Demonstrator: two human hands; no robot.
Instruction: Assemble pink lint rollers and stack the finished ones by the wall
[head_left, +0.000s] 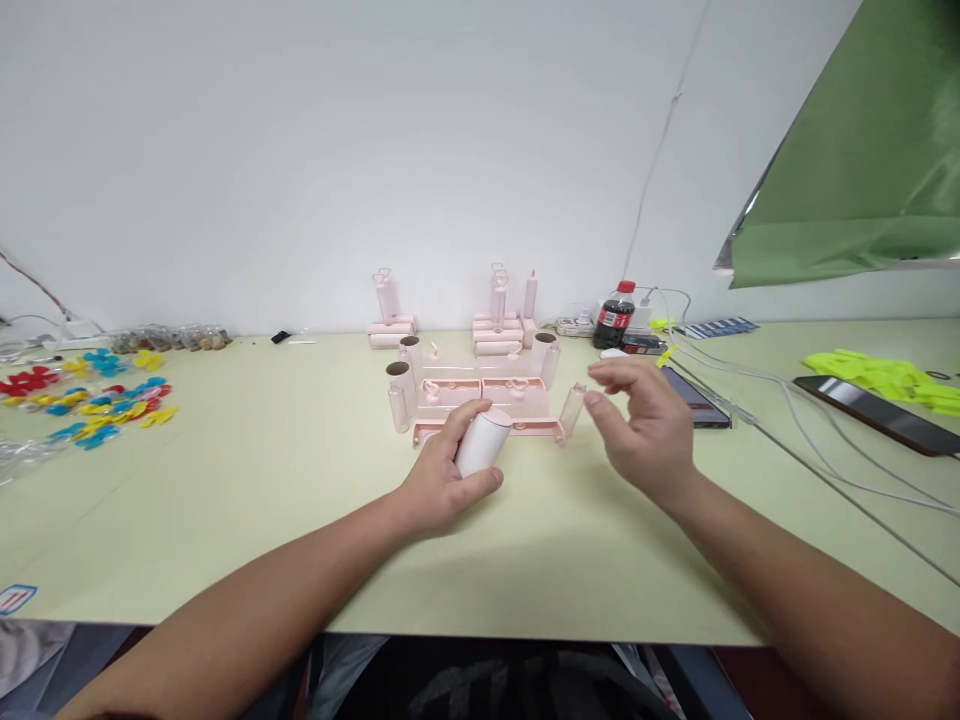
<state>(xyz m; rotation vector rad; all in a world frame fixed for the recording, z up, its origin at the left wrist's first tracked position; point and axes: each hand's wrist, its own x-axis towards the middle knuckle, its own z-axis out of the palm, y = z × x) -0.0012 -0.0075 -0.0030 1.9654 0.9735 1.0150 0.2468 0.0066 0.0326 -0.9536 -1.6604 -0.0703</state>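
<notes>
Left hand (pixel 435 482) closed round a tilted white roll (pixel 481 445), I hold it before the pink trays (pixel 546 429); my right hand (pixel 646 432) hangs half-open beside a clear pink tube (pixel 572 411), touching or not I can't tell. A cola bottle (pixel 614 318) stands farther back; my right hand partly covers a dark device (pixel 703 402).

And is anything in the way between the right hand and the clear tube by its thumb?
Nothing visible: the clear tube is just beside the thumb of the right hand. The white roll is in the left hand, off to the left.
</notes>
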